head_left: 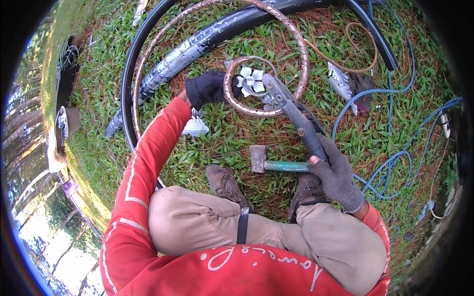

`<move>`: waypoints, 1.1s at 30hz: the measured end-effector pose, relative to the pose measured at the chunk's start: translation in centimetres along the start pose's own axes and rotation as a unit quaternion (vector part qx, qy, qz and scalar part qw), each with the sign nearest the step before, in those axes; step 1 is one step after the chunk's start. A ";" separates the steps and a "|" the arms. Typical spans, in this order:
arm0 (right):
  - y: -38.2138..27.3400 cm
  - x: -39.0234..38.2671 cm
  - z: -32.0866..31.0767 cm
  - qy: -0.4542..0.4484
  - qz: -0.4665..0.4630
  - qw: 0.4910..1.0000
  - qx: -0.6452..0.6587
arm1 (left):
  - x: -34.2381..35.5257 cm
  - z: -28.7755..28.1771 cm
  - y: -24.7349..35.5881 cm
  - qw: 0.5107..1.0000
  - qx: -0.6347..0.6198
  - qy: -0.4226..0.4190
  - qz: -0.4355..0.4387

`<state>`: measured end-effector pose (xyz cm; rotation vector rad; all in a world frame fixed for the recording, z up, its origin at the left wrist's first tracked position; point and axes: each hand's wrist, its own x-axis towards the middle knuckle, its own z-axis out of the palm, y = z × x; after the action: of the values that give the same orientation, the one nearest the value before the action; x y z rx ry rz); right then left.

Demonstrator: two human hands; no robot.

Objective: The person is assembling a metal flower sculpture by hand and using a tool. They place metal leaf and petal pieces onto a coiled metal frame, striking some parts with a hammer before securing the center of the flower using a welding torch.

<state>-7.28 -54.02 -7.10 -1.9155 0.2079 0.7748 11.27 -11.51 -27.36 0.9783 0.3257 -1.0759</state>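
A coiled metal scroll [261,112] rests on the grass in front of me, with a silver metal flower [251,80] inside its small loop. My left hand [211,90], in a black glove, is closed at the loop's left side; its fingertips are partly hidden. In a grey glove, my right hand [336,173] grips a grey welding electrode holder [300,118], whose jaw end reaches the loop beside the flower. A hammer [284,165] with a green handle lies below the holder. Its handle end meets my right glove, and I cannot tell whether that hand also holds it.
A thick black pipe [197,47] with scuffed paint and a curved black tube [129,74] lie around the scroll. Silver leaf ornaments [338,81] [196,127] are on the grass. Blue cable [385,91] winds along the right. My shoes [227,185] stand close to the hammer.
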 end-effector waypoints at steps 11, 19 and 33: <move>0.9 -0.1 0.4 0.030 -0.030 0.999 -0.013 | 0.1 0.5 -0.8 0.998 -0.059 0.014 0.005; -0.1 0.0 0.4 0.019 -0.027 0.999 -0.007 | 0.2 0.6 -0.6 1.000 -0.001 0.007 0.019; 0.5 0.0 0.9 0.041 -0.043 0.998 -0.019 | 0.1 1.1 -0.2 0.998 0.017 0.060 0.010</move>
<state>-7.93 -53.50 -7.72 -1.9814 0.1611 0.6487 10.94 -12.48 -26.91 1.0766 0.3958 -1.0095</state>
